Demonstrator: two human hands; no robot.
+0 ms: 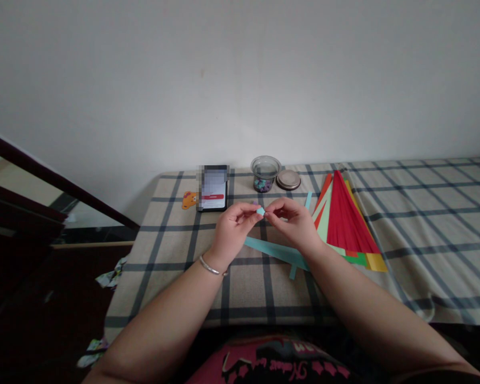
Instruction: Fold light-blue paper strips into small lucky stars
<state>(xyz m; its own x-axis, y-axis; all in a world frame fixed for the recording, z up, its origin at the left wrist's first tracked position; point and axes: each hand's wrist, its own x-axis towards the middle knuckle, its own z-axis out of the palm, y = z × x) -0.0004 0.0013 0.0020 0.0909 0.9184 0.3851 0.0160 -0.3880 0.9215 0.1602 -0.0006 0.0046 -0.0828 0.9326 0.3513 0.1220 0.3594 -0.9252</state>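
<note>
Between the fingertips of both hands is a small light-blue folded paper star (260, 211). My left hand (232, 226) pinches it by thumb and forefinger. The fingers of my right hand (293, 221) are closed against its right edge. Light-blue paper strips (272, 249) lie on the cloth under and between my forearms, partly hidden by the right one. A small purple piece (255, 202) shows just behind the left fingertips. Beyond the hands stands a clear plastic cup (266, 169), with several blue and purple paper stars (263, 185) at its bottom.
A round lid (289, 179) lies right of the cup. To the left, a phone (214, 189) rests beside an orange bear-shaped piece (189, 200). Fanned red paper strips (346, 218), with green, orange and yellow ones, lie at the right on the checked tablecloth (172, 245). A wall (240, 80) rises behind.
</note>
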